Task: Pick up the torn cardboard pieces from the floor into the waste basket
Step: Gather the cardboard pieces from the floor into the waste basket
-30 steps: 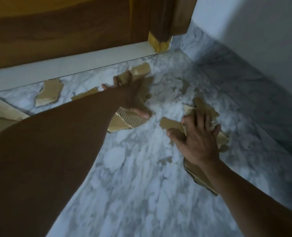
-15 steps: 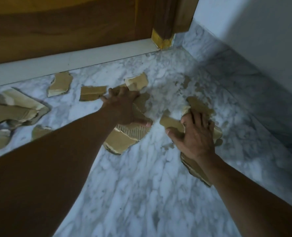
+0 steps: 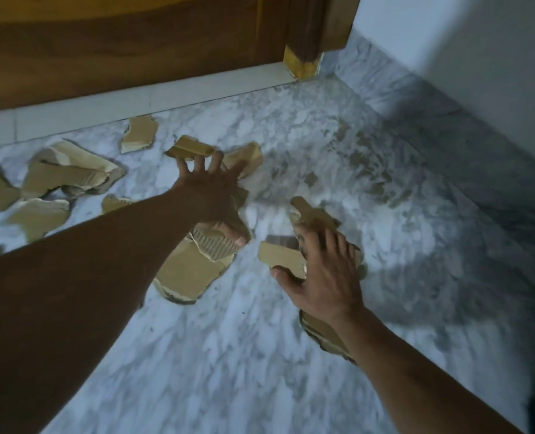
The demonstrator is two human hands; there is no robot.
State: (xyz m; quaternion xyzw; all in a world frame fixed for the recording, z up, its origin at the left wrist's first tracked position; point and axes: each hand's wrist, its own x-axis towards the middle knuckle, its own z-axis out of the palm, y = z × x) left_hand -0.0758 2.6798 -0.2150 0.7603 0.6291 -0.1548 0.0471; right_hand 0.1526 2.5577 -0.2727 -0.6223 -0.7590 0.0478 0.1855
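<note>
A: Torn cardboard pieces [image 3: 72, 173], tan, ragged-edged, scattered flat over the floor [image 3: 228, 355]. Location?

B: Most lie left of centre near the white threshold strip [image 3: 134, 101]; others sit mid-frame under the two hands. Waste basket not in view.

A: Floor, entry?

B: White marble with grey veining, polished. A marble skirting [image 3: 416, 98] of the same stone runs along the right, below a plain pale wall [image 3: 463, 42].

A: Far boundary?

B: Wooden door [image 3: 119, 51], dark brown, closed above the threshold strip. Door frame post [image 3: 322, 23] at the corner, its foot showing a yellowish patch.

A: Left hand [image 3: 211, 195]?

B: Spread palm-down over a stack of pieces; fingers [image 3: 216, 159] splayed wide, tips touching a small piece [image 3: 189, 148] at the far side. The thumb presses a corrugated-faced scrap [image 3: 213, 244] that lies on a larger flat piece [image 3: 191, 274]. Pressing, not lifted.

A: Right hand [image 3: 325, 277]?

B: Also palm-down, fingers [image 3: 314, 242] extended over a heap of pieces. The thumb hooks under the near edge of a rectangular piece [image 3: 281, 256]. A further piece [image 3: 324, 335] shows beneath the wrist.

A: Lighting?

B: Dim; shadow falls across the right-hand floor.
</note>
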